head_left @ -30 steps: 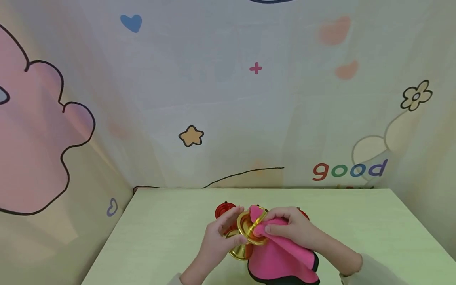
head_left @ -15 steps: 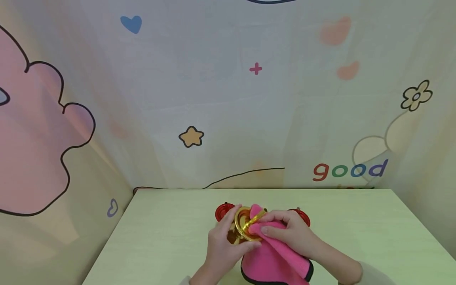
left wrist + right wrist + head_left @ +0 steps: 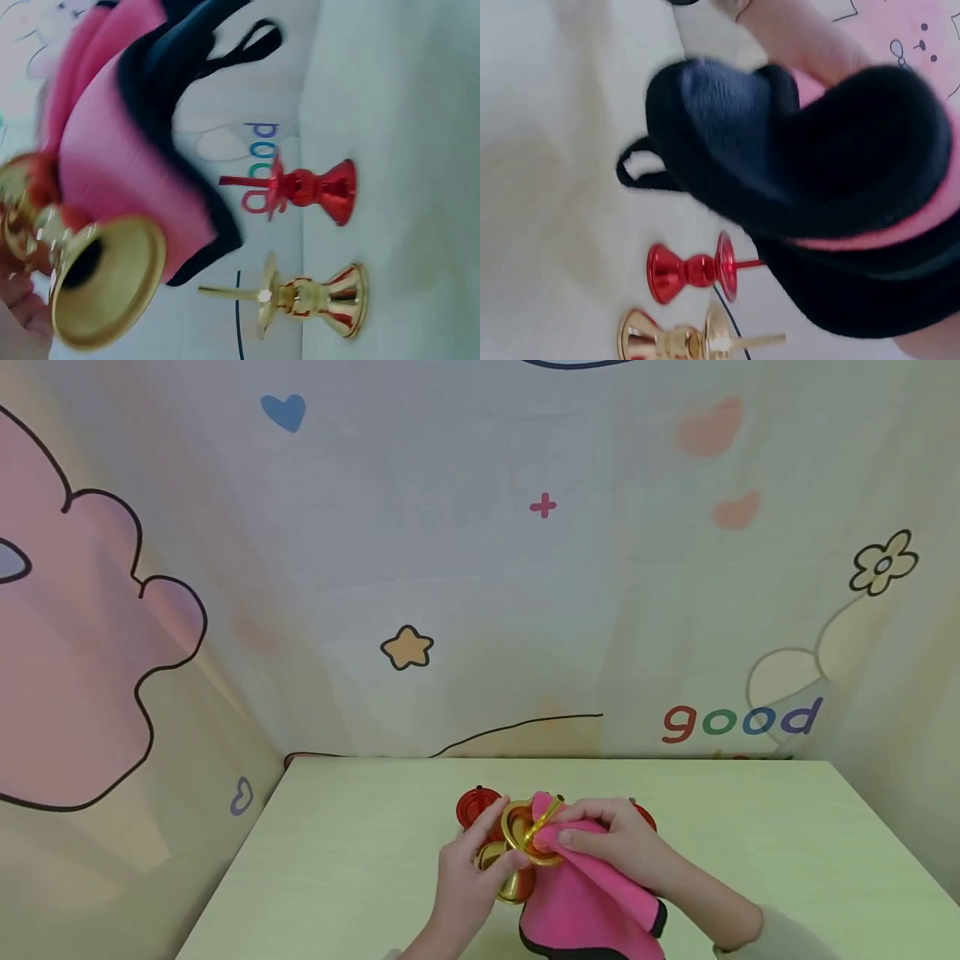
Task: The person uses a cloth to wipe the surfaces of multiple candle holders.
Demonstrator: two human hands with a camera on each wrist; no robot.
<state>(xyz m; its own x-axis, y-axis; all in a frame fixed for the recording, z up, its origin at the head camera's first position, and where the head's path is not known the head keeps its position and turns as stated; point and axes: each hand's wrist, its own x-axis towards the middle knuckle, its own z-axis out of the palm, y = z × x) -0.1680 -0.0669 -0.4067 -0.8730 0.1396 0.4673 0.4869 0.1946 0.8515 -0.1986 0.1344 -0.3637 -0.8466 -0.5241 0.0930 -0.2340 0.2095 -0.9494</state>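
My left hand point(image 3: 468, 877) holds a shiny gold candlestick point(image 3: 510, 835), tilted so its dish and thin spike face up to the right. In the left wrist view its flared hollow base point(image 3: 112, 300) points towards the camera. My right hand point(image 3: 622, 847) pinches a pink cloth point(image 3: 573, 910) with black edging between thumb and fingers. A fold of this cloth presses into the dish beside the spike, while the rest hangs below. The right wrist view is mostly filled by the cloth's dark underside point(image 3: 727, 142) and edging.
Behind my hands, a red candlestick point(image 3: 477, 807) stands at the left and another red candlestick point(image 3: 643, 814) peeks out at the right. A second gold candlestick point(image 3: 330, 300) stands on the pale table point(image 3: 337, 860). A printed curtain point(image 3: 480, 568) hangs behind the table.
The gold candlestick swung left and its base went behind my left hand, then it came back right with the base showing again. The cloth moved along with it.
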